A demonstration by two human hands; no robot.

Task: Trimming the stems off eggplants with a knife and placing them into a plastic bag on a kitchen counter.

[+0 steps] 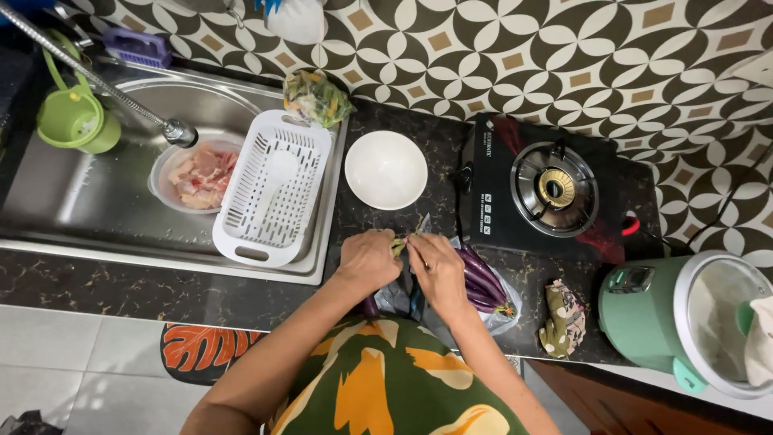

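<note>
My left hand (367, 259) and my right hand (436, 266) meet over the dark stone counter, both closed on the green stem end of a long purple eggplant (400, 244). A thin dark tip, maybe a knife blade, pokes out above the fingers. More long purple eggplants (481, 280) lie in a clear plastic bag just right of my right hand. An empty white bowl (386, 169) stands on the counter beyond my hands.
A steel sink (80, 201) at left holds a bowl of raw meat (197, 177) under the tap (173, 130). A white slotted basket (270, 189) rests on its edge. A single-burner gas stove (554, 188), a green rice cooker (684, 322) and a folded cloth (562, 318) sit right.
</note>
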